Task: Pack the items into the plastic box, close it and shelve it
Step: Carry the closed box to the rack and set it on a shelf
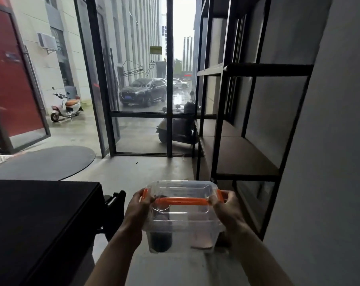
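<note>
Now the left hand (140, 205) and right hand (224, 207) squeeze the clear plastic box (183, 221) by its sides; a loose grip could drop it before the black shelf (247, 162).

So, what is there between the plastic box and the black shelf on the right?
In the head view, nothing: the plastic box, held by the left hand and right hand, is separated from the black shelf only by bare floor.
</note>
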Available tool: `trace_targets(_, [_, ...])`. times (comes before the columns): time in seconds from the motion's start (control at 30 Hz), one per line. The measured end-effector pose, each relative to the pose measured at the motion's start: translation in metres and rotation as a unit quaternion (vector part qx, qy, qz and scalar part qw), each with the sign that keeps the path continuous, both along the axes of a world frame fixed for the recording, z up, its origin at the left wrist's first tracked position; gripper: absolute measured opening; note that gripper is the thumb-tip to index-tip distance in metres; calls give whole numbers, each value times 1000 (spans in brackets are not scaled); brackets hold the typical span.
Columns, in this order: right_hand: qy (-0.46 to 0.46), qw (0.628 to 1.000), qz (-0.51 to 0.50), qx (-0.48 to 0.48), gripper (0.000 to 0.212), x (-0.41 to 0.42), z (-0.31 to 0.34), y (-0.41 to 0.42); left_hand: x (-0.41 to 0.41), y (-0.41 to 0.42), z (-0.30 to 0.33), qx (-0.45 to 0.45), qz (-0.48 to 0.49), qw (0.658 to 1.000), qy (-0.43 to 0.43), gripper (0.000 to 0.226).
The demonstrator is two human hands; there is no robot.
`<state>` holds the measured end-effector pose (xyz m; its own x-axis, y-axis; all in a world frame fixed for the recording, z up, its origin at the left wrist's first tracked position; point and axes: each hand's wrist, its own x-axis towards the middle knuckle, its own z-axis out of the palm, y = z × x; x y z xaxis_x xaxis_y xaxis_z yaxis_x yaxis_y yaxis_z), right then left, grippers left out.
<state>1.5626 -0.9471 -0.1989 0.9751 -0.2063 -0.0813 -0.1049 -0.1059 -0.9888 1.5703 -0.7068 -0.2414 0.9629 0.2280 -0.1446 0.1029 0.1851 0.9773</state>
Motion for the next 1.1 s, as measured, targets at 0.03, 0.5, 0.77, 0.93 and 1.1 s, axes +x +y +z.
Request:
trace_targets(0.03, [4, 1000, 4, -6, 31, 24, -4, 2, 23, 3, -5, -1, 1, 1000, 4, 54])
trace_targets(0.5, [0, 996, 0, -89, 80, 409, -19, 70, 394, 60, -11, 15, 10, 1000, -1, 62])
trace_targets(0.77, [19, 999, 28, -11, 44, 598, -32, 94, 582, 85, -16, 52, 6, 998, 15, 45])
trace_targets(0.93, [8, 999, 27, -23, 50, 731, -46, 109, 707, 98, -23, 58, 15, 998, 12, 44])
trace_targets(1.1, [5, 999, 34, -29, 52, 875, -39, 114, 843, 101, -9, 66, 20, 997, 25, 51])
